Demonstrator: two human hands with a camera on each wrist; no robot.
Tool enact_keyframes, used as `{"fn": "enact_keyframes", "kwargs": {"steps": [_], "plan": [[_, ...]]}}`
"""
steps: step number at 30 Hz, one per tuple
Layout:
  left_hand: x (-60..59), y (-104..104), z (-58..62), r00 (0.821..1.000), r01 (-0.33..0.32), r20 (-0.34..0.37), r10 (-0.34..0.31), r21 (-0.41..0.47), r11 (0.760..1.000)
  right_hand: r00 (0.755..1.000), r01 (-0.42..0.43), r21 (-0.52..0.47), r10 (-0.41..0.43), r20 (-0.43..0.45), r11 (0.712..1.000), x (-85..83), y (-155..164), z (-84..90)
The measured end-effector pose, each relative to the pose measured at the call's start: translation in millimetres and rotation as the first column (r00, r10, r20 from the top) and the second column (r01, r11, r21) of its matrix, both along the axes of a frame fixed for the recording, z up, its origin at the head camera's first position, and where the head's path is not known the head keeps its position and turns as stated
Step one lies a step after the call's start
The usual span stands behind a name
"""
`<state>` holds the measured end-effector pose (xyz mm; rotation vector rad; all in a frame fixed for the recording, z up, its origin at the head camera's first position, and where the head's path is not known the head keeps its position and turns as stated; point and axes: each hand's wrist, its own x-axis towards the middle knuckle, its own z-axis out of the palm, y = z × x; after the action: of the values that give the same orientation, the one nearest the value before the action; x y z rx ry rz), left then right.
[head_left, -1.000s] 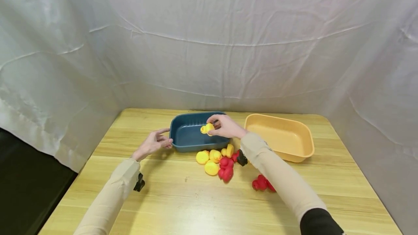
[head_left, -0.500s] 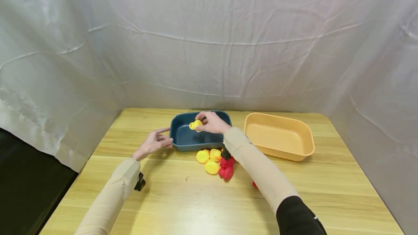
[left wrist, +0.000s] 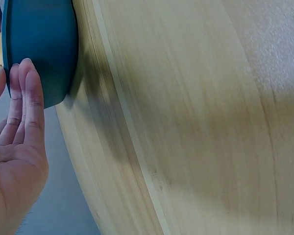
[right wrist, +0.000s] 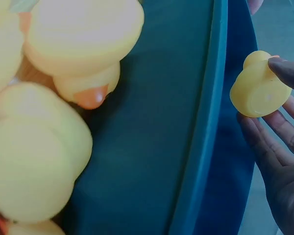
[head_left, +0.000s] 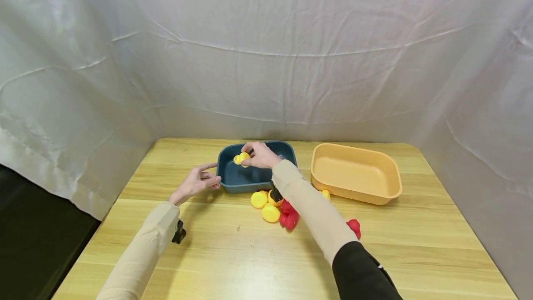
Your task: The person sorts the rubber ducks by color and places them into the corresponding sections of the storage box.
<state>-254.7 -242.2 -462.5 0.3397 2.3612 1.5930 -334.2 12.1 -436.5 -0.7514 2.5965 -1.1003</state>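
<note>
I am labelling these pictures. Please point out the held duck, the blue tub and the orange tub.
held duck (head_left: 241, 158), head view, its yellow body
blue tub (head_left: 245, 186), head view, its near wall
orange tub (head_left: 362, 196), head view, its near rim

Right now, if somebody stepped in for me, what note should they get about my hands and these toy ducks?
Right hand: pinches a yellow duck over the blue tub, not yet let go.
Left hand: fingers straight, touching the blue tub's outer wall.
Blue tub: no duck seen lying in it.
Orange tub: nothing seen in it.
On the table in front of the tubs: several more yellow ducks and some red ducks, one red duck apart to the right.
Left, likely: release this duck, then move the others.
</note>
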Motion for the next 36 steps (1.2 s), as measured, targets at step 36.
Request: {"fn": "enact_keyframes", "kwargs": {"steps": [36], "plan": [[9.5,17.5,0.5,0.995,-0.037,0.096,0.028,0.101,0.994,0.999,-0.045,-0.17,0.04,-0.028,0.984,121.7,179.4,9.1]]}}
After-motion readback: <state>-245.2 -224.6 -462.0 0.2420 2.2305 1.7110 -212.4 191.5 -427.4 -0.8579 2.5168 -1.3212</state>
